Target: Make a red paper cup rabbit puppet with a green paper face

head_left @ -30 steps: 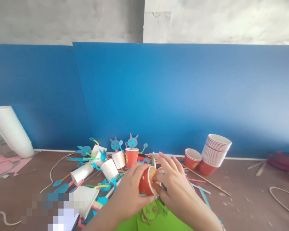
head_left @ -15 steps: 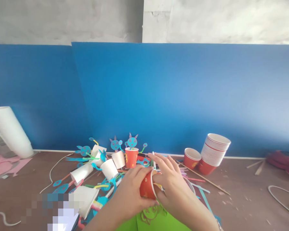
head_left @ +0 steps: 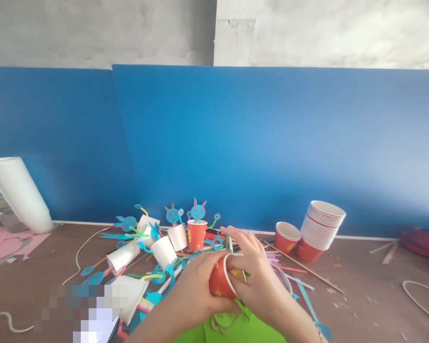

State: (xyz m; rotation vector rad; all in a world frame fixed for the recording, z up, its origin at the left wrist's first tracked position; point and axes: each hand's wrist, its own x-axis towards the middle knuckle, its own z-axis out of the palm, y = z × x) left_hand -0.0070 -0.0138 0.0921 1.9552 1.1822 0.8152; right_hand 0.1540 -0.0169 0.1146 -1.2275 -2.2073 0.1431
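My left hand [head_left: 196, 286] is wrapped round a red paper cup [head_left: 219, 281], which lies tilted on its side with its white-rimmed mouth facing right. My right hand [head_left: 253, 271] reaches into that mouth with thumb and forefinger, the other fingers stretched out above it. Something yellow and green shows inside the cup beside those fingertips, but what they pinch is hidden. Below both hands lies green paper [head_left: 232, 331] with a face drawn on it.
Finished cup figures with blue paper heads, such as one in a red cup [head_left: 197, 234], crowd the left and middle. A stack of cups [head_left: 321, 228] and a single red cup [head_left: 286, 238] stand at right. A tall white cup stack [head_left: 21, 195] leans far left; a thin stick [head_left: 307, 269] lies right.
The cup's mouth has turned slightly more toward me, and my right fingers have shifted a little inside it. The whole view has moved slightly.
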